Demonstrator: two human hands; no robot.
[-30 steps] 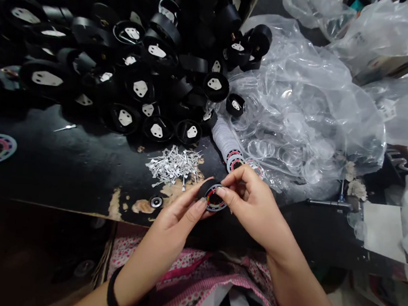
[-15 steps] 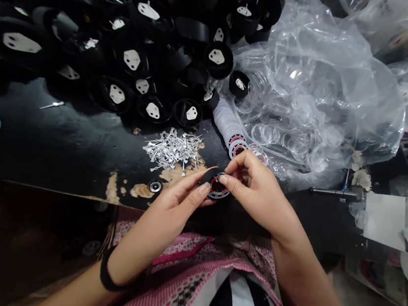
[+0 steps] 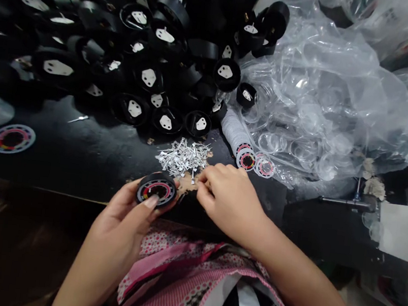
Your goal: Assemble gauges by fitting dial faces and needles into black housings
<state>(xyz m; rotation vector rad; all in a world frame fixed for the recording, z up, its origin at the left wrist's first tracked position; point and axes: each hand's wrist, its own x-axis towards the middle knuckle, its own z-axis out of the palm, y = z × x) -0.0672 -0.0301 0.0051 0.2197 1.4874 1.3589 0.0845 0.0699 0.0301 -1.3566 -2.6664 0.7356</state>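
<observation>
My left hand (image 3: pixel 120 227) is wrapped round a pressure gauge (image 3: pixel 156 190), a round black case with a red, white and black dial facing up; the thumb presses on the dial's lower edge. My right hand (image 3: pixel 230 198) is apart from the gauge, its fingers curled and pinched at the near right edge of a heap of small white gauge needles (image 3: pixel 183 158). Whether a needle is between those fingertips is hidden. Behind the right hand, a fanned row of printed dial discs (image 3: pixel 246 159) lies on the black table (image 3: pixel 121 158).
Many black gauge cases (image 3: pixel 167 120) with white plates inside are piled at the back left. Clear plastic bags (image 3: pixel 316 87) with transparent round covers fill the back right. One large dial disc (image 3: pixel 13 139) and a single needle (image 3: pixel 78 119) lie at left.
My right hand has left the dial and moved to the needle heap. My left hand has carried the gauge to the left, and the view has shifted a little.
</observation>
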